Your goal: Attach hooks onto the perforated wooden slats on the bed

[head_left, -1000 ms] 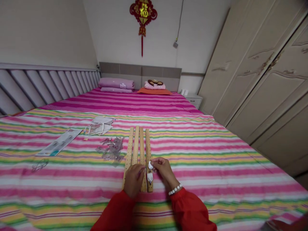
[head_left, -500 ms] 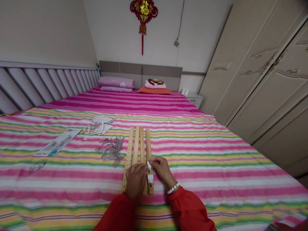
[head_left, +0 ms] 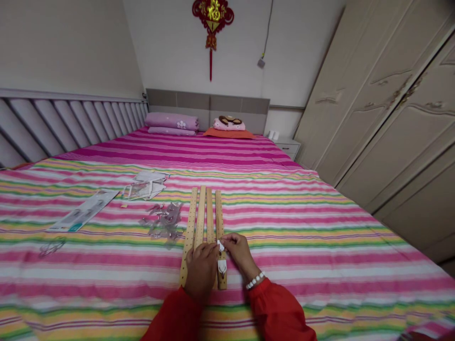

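Note:
Several pale wooden strips with rows of small holes lie lengthwise on the bed. On the near end of the rightmost wooden strip (head_left: pixel 219 215) sits a white hook (head_left: pixel 222 266) with a metal hook part. Just beyond it, my right hand (head_left: pixel 237 250) pinches a second white hook (head_left: pixel 221 246) between thumb and finger. My left hand (head_left: pixel 201 269) lies across the other wooden strips (head_left: pixel 200 213), fingers bent, its tips at the left side of that same hook. Part of the held hook is hidden by my fingers.
Left of the strips lies a pile of clear plastic packets (head_left: pixel 165 220). Farther left are papers and packaging (head_left: pixel 145 185), a printed card (head_left: pixel 83 210) and a loose wire-like coil (head_left: pixel 52 246). Pillows (head_left: pixel 172 123) rest at the headboard; a wardrobe (head_left: pixel 384 104) stands right.
Both hands stay at the held white hook, with only slight finger shifts. The strips and other things look the same, apart from a small shift of the view.

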